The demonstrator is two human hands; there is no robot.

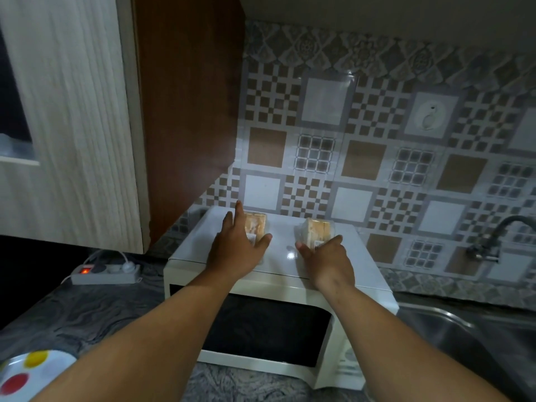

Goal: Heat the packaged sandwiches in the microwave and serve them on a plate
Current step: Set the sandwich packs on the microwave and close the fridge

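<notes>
Scene: white microwave (278, 288) on dark patterned counter, door shut; two packaged sandwiches on its top panel.
L sandwich pack (256, 223): near back-left corner of microwave top, clear wrap, label facing front.
R sandwich pack (316, 230): toward back edge, right of centre of top; well apart from L pack.
Left hand (232, 250): spread wide over L pack, thumb on its right side, fingers along its left; looks like contact but not closed round it yet.
Right hand (327, 256): half-curled on front of R pack, thumb at its left side; firm grip or only touching — can't tell.
Handling (est.): light, soft bread in thin slick film; crushes easily, wrap may slide under fingertips.
Grip pt (est.): take by the two long sides w/ gentle pinch, not from top; avoid pressing the cut face.
Plate (20, 372): white w/ coloured spots, front-left corner of counter, for serving later.
Status (est.): packs not yet in oven; door needs opening first.
</notes>
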